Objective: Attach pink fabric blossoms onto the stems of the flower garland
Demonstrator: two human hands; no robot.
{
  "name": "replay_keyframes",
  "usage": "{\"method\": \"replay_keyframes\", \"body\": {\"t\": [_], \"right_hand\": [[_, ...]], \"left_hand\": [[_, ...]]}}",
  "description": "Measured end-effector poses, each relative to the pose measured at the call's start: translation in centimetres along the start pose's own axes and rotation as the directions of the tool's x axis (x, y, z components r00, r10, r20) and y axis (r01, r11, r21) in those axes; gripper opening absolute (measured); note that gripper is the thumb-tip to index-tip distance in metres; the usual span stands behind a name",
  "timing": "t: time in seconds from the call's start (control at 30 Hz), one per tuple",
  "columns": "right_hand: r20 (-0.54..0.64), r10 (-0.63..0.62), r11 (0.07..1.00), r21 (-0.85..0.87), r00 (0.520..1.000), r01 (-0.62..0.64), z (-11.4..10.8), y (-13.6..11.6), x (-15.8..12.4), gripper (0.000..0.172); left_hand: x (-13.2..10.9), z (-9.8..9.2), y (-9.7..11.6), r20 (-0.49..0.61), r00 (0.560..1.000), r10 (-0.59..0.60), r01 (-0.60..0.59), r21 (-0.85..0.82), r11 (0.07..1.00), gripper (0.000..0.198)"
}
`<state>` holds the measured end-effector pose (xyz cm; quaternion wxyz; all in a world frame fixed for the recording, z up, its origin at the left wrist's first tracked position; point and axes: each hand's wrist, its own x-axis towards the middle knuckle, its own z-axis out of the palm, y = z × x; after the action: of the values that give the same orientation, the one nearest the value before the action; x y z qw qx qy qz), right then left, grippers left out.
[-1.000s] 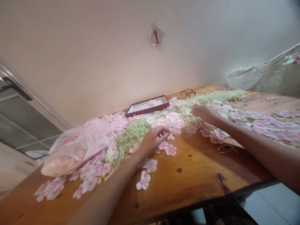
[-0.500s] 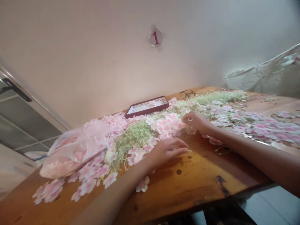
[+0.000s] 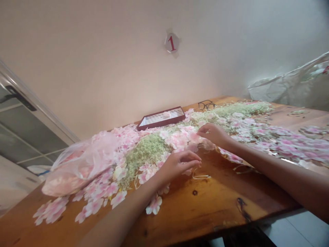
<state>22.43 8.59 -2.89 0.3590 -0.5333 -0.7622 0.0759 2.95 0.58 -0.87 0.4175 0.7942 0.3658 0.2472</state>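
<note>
My left hand (image 3: 178,163) is low over the middle of the wooden table, thumb and fingertips pinched on a thin cream stem (image 3: 199,177) that hangs in a loop to the right. Just beyond it, my right hand (image 3: 214,134) reaches in from the right with fingers curled at the edge of a pile of pink artificial blossoms (image 3: 183,137). Whether a petal sits between those fingertips is too small to make out. A heap of pale green stems (image 3: 147,149) lies left of both hands, with loose blossoms (image 3: 154,205) beside my left forearm.
A clear bag of pink petals (image 3: 77,168) rests at the left. Behind the flowers are a dark red tray (image 3: 161,122) and black glasses (image 3: 206,105). More blossoms (image 3: 290,142) and green stems (image 3: 246,108) spread right. A white sack (image 3: 282,89) stands beyond.
My left hand has drawn back slightly leftward, and the cream stem loop now shows below its fingertips. The right hand has shifted slightly left, fingers closer to the pink blossoms.
</note>
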Motion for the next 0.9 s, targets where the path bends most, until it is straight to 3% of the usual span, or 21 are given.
{"method": "replay_keyframes", "body": {"t": [0.17,0.27,0.37,0.57,0.73,0.9], "right_hand": [[-0.013,-0.027,0.968,0.250,1.000,0.029,-0.8,-1.1,-0.3,0.024],[0.029,-0.007,0.931,0.366,1.000,-0.004,-1.3,-2.4,-0.8,0.022],[0.105,-0.052,0.896,0.445,0.993,0.000,-1.3,-4.0,-1.5,0.020],[0.191,-0.159,0.908,0.413,0.969,0.067,0.1,-5.4,-2.5,0.019],[0.121,-0.080,0.957,0.287,0.989,0.043,0.8,-4.4,-2.3,0.023],[0.146,-0.006,0.946,0.322,0.989,-0.042,0.7,-4.5,-2.4,0.020]], "left_hand": [[0.7,-1.2,-1.0,-0.302,0.953,0.004,-0.025,-0.068,0.997,0.025],[1.0,-1.6,-1.5,-0.393,0.917,-0.063,-0.002,-0.164,0.986,0.036],[1.1,-1.5,-1.8,-0.388,0.918,-0.081,-0.021,-0.253,0.967,0.044],[1.1,-1.3,-2.2,-0.381,0.919,-0.100,-0.010,-0.275,0.961,0.023],[1.0,-1.1,-1.9,-0.303,0.927,-0.221,0.058,-0.467,0.882,0.029],[1.3,-1.1,-2.2,-0.331,0.924,-0.191,0.028,-0.439,0.898,0.027]]}}
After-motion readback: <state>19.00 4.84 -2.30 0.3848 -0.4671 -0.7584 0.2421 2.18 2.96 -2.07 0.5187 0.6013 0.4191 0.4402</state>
